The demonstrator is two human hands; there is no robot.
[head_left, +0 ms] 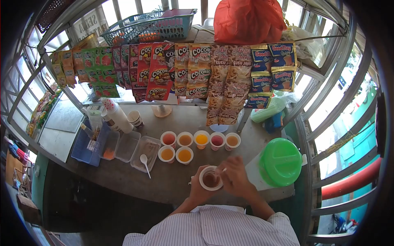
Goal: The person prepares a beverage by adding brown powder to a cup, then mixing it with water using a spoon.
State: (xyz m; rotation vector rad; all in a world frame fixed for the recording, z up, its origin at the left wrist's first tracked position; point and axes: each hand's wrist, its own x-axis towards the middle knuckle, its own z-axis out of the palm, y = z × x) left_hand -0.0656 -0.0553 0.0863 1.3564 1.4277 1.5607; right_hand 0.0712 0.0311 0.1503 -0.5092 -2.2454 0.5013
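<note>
My left hand is wrapped round a white cup with brown liquid in it, near the front edge of the counter. Over the cup's right rim is my right hand, its fingers pinched together and slightly blurred. A thin pale piece shows at those fingertips, but I cannot make out what it is. Just beyond the cup stand several filled cups, among them a yellow one, a dark red one and an orange one. To the right of my right hand is a pitcher with a green lid.
A white spoon lies across a clear plastic container. Left of it are a blue basket, stacked cups and a printed cup. Drink sachets hang along the back, below a red plastic bag.
</note>
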